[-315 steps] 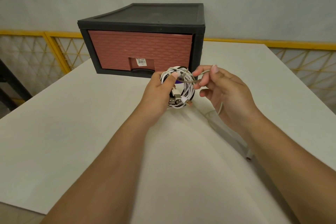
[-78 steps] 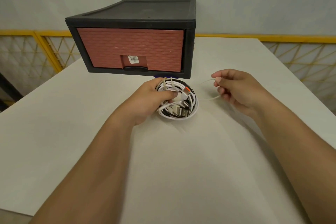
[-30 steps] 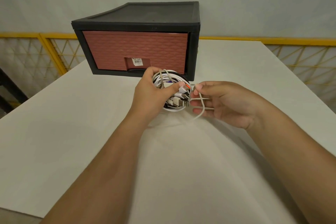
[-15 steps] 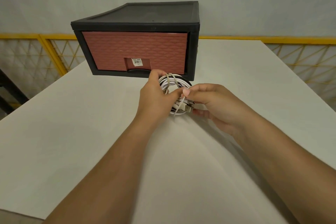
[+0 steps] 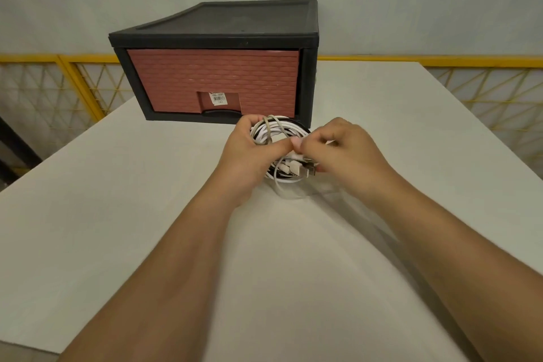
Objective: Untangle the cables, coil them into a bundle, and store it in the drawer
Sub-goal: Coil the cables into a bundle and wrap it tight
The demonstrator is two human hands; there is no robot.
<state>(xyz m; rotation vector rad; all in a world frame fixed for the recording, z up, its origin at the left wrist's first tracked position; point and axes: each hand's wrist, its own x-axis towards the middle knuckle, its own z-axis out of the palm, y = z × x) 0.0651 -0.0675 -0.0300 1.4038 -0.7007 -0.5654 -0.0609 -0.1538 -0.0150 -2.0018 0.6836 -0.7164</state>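
Cables (image 5: 274, 134), coiled just in front of the closed drawer (image 5: 214, 79), are gripped by the left hand (image 5: 246, 156) as the right hand (image 5: 343, 150) pinches what seems a loose end; likely light and springy, best clasped across all loops.

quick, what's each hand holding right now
Left hand: grips the cable bundle.
Right hand: pinches a strand of the same bundle.
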